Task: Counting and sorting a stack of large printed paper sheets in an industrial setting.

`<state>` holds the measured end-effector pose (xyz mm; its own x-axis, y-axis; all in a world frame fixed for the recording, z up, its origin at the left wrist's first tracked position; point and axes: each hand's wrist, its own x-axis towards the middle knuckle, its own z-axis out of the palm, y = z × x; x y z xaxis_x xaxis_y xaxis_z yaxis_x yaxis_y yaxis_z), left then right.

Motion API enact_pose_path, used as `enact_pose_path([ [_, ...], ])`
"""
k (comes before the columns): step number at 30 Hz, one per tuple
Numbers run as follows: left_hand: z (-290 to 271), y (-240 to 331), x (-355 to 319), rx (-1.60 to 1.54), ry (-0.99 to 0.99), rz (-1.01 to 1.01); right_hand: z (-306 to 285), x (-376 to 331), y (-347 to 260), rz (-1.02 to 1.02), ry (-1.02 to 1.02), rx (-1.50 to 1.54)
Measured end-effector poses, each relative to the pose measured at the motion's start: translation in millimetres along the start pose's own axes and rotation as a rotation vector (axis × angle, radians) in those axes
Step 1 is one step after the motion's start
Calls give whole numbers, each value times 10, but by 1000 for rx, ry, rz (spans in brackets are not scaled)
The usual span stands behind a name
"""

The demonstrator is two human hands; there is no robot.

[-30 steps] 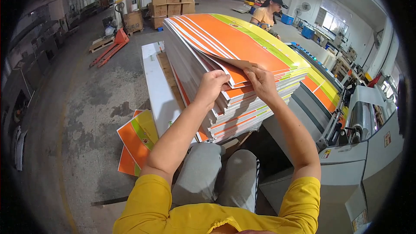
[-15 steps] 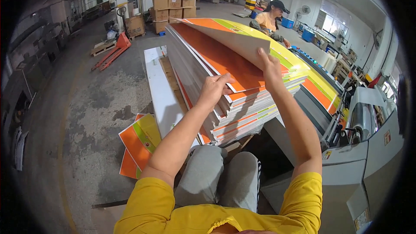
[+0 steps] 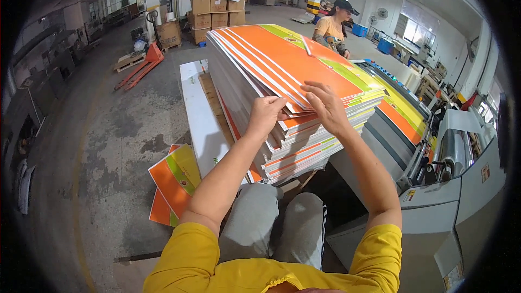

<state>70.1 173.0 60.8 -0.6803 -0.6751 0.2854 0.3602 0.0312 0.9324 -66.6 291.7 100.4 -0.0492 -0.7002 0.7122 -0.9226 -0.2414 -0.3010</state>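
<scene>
In front of me rises a tall stack of printed cardboard sheets, orange with green and yellow bands. Its top few sheets lie fanned, with white edges showing in stripes along the left side. My left hand is closed on the near corner of these upper sheets, thumb and fingers pinching their edges; how many it holds is hidden. Just to its right, my right hand lies over the near edge of the top sheet, fingers stretched out and apart, gripping nothing.
A grey machine with rollers stands close on the right, a printed sheet on its bed. Loose printed sheets lie on the floor at left. Farther off are an orange pallet jack, stacked cartons and a co-worker.
The raised sheet, which showed its grey underside, now lies down on the stack. My right hand has let go of it and come down and left. My left hand stays at the corner.
</scene>
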Motion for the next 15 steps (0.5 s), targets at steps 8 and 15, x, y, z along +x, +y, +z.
enact_pose_path([
  [8, 32, 31, -36, 11, 24, -10, 35, 19, 243, 176, -153, -128],
  [15, 0, -17, -21, 22, -16, 18, 78, 7, 67, 70, -149, -139],
])
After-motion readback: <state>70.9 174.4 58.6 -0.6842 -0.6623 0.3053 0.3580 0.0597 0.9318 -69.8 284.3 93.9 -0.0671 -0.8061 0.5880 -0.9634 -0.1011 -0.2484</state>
